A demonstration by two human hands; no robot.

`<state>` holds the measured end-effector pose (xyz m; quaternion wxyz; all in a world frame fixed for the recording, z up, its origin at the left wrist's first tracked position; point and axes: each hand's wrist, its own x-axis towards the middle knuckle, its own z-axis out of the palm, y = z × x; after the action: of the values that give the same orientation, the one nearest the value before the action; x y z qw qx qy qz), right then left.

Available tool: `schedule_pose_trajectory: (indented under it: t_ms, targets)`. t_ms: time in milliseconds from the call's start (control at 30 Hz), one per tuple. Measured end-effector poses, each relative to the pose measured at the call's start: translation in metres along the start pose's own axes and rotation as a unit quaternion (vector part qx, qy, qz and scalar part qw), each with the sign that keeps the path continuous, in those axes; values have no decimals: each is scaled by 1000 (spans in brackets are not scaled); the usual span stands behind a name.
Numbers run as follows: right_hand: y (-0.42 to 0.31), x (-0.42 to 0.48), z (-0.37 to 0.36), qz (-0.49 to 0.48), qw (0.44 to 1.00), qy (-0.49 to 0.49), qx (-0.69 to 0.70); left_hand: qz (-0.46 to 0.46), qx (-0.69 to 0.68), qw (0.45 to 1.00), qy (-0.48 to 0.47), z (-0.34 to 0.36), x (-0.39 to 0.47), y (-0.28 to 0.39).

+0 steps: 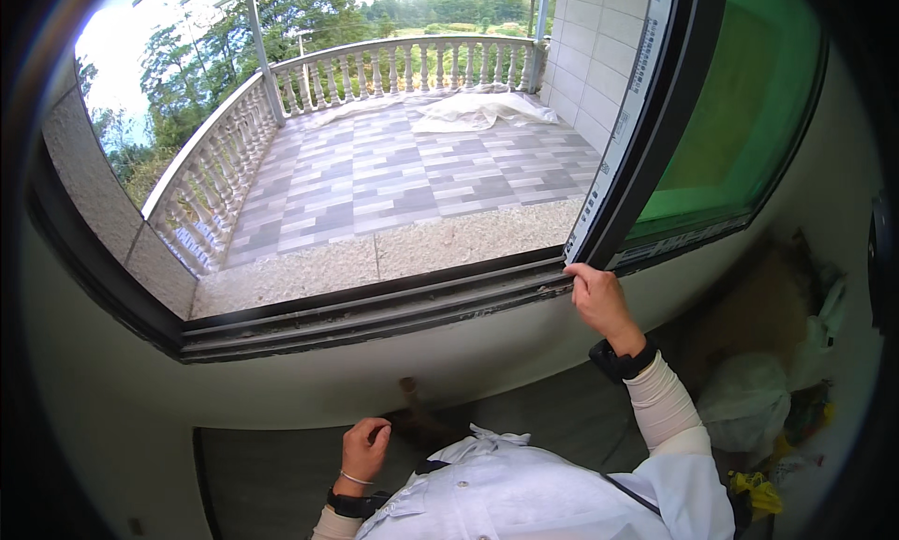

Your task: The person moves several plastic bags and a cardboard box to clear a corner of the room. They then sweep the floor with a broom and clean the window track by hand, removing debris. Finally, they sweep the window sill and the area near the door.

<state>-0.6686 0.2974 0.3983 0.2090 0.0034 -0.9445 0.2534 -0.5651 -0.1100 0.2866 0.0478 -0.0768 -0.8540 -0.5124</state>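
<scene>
My right hand (600, 301) is raised to the bottom corner of a dark-framed sliding window sash (650, 118). Its thumb and forefinger pinch the lower end of a white printed strip of protective film (609, 160) that runs up the sash's edge. Just beneath the fingertips lies the window's bottom track (379, 308), dusty and dark grey. My left hand (364, 447) hangs low before my body, its fingers curled in and no object visible in it. Green-tinted glass (730, 111) fills the sash to the right.
Beyond the opening is a stone sill (449, 241), then a tiled balcony floor (393, 175) with plastic sheeting (484, 111) and a balustrade (414, 66). Below the window, a brown stick-like object (409, 389) stands near the wall. Plastic bags (748, 399) lie at right.
</scene>
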Motion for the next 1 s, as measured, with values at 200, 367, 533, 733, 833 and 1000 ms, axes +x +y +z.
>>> schedule_pose_trajectory:
  t_ms: [200, 367, 533, 733, 833, 1000]
  targets:
    - [-18, -3, 0, -3, 989, 12, -150, 1, 7, 1000, -5, -16, 4, -17]
    - [-45, -1, 6, 12, 985, -16, -172, 1, -2, 1000, -14, -17, 2, -23]
    - [-54, 7, 16, 35, 985, -27, -164, -11, -15, 1000, -14, -20, 0, -25]
    - [-33, 27, 11, 115, 985, -118, -47, 6, -12, 999, -39, -22, -2, -30]
    - [-39, 35, 10, 150, 978, -144, -34, -12, -13, 999, -36, -27, -8, -36]
    - [-40, 32, 20, 159, 977, -124, -67, -28, -23, 999, -38, -33, -16, -46]
